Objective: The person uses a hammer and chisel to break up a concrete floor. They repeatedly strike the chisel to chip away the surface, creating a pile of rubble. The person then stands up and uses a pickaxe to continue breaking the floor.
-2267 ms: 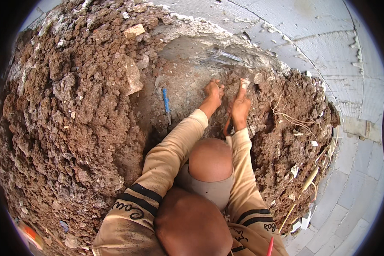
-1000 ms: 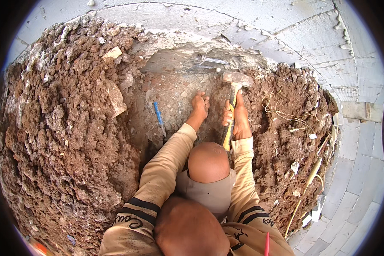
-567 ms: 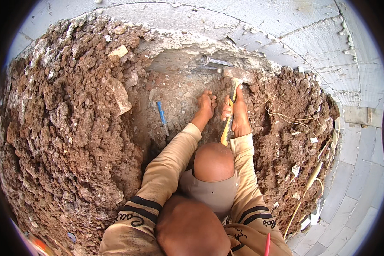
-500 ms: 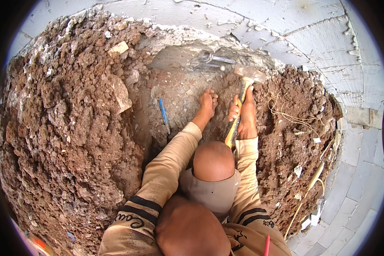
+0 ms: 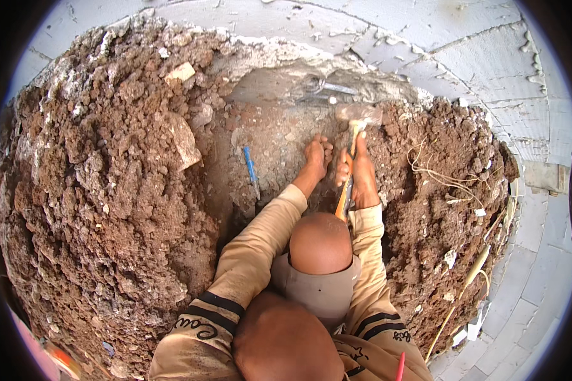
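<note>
My right hand (image 5: 363,174) is closed around the yellow and black handle of a hammer (image 5: 344,202). Its dusty head points away from me, just short of the hollow at the wall's foot. To the left of the hammer, my left hand (image 5: 316,157) is low over the dirt with its fingers curled in; whatever may be inside them is hidden. A slim blue tool with a greyish end (image 5: 250,166) lies on the dirt left of my left hand. In the hollow beyond both hands rests a silvery metal piece (image 5: 338,87).
High heaps of brown soil and rubble rise at the left (image 5: 108,209) and right (image 5: 419,254). A pale wall (image 5: 375,25) curves across the far side. Thin loose wires (image 5: 448,181) lie on the right heap. My bent knees (image 5: 321,244) are between my arms.
The hammer's head has shifted left, closer to my left hand. The view has slid slightly, moving the surroundings a little rightward. My left hand remains curled over the same patch of dirt.
</note>
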The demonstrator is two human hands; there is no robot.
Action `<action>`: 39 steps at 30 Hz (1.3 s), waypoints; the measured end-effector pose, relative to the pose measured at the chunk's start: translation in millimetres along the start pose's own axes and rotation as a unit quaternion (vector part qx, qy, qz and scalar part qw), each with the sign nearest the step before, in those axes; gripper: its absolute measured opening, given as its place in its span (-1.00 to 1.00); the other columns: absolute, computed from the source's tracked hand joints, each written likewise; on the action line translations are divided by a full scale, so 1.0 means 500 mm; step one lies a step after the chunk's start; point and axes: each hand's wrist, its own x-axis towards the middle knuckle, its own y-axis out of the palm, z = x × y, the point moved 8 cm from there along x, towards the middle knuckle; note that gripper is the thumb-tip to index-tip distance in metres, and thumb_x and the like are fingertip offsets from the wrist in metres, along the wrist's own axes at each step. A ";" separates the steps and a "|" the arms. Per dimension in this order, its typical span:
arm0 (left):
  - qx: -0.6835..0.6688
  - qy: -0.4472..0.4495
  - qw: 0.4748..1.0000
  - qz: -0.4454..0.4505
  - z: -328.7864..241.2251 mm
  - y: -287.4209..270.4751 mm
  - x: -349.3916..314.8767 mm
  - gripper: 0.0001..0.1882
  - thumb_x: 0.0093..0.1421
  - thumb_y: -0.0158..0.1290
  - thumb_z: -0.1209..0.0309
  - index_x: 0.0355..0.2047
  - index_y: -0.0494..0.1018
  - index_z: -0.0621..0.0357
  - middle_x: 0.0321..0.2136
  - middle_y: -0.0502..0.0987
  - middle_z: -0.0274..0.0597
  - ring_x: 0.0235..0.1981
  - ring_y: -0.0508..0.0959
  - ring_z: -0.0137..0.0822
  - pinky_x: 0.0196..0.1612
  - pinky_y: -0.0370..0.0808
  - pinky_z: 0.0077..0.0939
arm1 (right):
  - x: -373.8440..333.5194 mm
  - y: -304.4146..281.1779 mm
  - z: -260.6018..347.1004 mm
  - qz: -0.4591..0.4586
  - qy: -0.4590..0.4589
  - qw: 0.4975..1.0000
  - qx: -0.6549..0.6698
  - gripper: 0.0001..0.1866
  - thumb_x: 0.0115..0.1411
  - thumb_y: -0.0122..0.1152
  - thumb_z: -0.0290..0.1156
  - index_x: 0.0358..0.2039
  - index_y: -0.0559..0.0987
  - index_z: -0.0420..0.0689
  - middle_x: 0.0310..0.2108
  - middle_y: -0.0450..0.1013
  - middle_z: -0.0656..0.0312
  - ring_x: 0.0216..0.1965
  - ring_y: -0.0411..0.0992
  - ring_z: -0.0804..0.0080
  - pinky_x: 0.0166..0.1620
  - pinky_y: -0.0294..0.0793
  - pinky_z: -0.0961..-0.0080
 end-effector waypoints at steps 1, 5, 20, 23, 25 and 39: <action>-0.029 0.004 0.999 0.013 0.005 -0.024 0.020 -0.72 0.40 -0.13 0.12 -0.30 0.33 0.05 -0.60 0.38 -0.32 -0.70 0.26 -0.48 -0.70 0.22 -0.58 | -0.016 -0.012 0.018 -0.033 -0.003 0.999 0.035 -0.29 0.29 -0.27 0.43 -0.53 0.35 -0.01 -0.76 0.14 0.41 -0.79 0.11 0.57 -0.69 0.19 0.54; -0.053 0.011 0.998 -0.041 -0.011 -0.038 0.038 -0.72 0.38 -0.09 0.13 -0.32 0.35 0.05 -0.61 0.38 -0.33 -0.71 0.25 -0.51 -0.68 0.20 -0.63 | -0.082 -0.081 0.140 -0.112 -0.217 0.963 0.116 -0.26 0.25 -0.38 0.51 -0.52 0.31 0.04 -0.75 0.08 0.43 -0.76 0.06 0.57 -0.63 0.16 0.53; 0.009 -0.026 1.000 0.004 0.030 -0.039 0.025 -0.64 0.42 -0.16 0.06 -0.34 0.36 0.06 -0.62 0.43 -0.30 -0.69 0.28 -0.49 -0.67 0.22 -0.55 | -0.054 -0.098 0.110 -0.096 -0.243 0.951 0.165 -0.26 0.27 -0.41 0.49 -0.54 0.31 0.04 -0.76 0.10 0.43 -0.79 0.07 0.59 -0.68 0.17 0.54; 0.053 -0.021 0.997 0.049 0.040 0.008 0.010 -0.68 0.40 -0.10 0.07 -0.33 0.37 0.02 -0.61 0.40 -0.34 -0.67 0.27 -0.53 -0.65 0.22 -0.62 | -0.012 -0.084 0.105 -0.116 -0.282 0.931 0.199 -0.29 0.29 -0.45 0.46 -0.56 0.25 0.05 -0.77 0.09 0.46 -0.79 0.03 0.60 -0.72 0.11 0.55; 0.095 -0.032 0.993 0.063 0.052 0.024 -0.003 -0.69 0.39 -0.10 0.09 -0.36 0.37 0.02 -0.62 0.40 -0.32 -0.67 0.33 -0.50 -0.64 0.26 -0.60 | 0.068 0.004 0.015 -0.002 -0.084 0.995 0.051 -0.33 0.37 -0.37 0.34 -0.56 0.32 0.01 -0.78 0.12 0.47 -0.80 0.05 0.65 -0.76 0.15 0.56; 0.150 0.044 0.986 0.053 -0.025 0.030 -0.037 -0.73 0.30 0.04 0.13 -0.33 0.32 0.05 -0.56 0.39 -0.29 -0.59 0.26 -0.41 -0.45 0.27 -0.45 | -0.001 -0.034 0.088 -0.125 -0.274 0.922 0.241 -0.29 0.29 -0.50 0.46 -0.62 0.20 0.08 -0.76 0.10 0.43 -0.78 0.05 0.59 -0.73 0.10 0.55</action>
